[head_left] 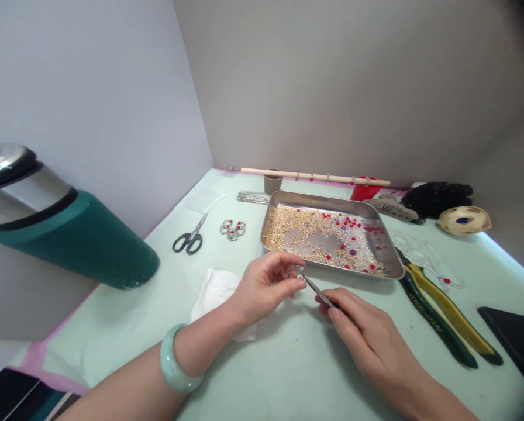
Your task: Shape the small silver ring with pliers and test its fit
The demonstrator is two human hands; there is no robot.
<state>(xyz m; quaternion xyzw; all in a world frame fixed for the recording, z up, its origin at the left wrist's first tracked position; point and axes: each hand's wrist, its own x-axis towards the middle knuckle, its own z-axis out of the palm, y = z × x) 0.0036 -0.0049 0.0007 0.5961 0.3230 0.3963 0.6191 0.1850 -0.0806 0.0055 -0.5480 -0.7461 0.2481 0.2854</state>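
Between thumb and fingers, my left hand [266, 286] pinches a small clear-beaded piece [300, 271], mostly covered by the fingers. My right hand [367, 333] is closed around metal tweezers [318, 290], whose tips meet the beaded piece at the left fingertips. Just behind the hands stands a metal tray [332, 268] of loose gold, clear, red and purple beads. A white cloth [213, 292] lies partly under my left wrist. To its upper left rests a wire-and-bead ornament [233, 230] with red beads.
Black-handled scissors [192, 238] and a large green bottle [78, 234] are on the left. Green-and-yellow pliers [446, 316] lie on the right, near a dark flat object [514, 339]. Behind the tray are a wooden stick [279, 174], a red cup [364, 188] and a wire bundle [253, 197].
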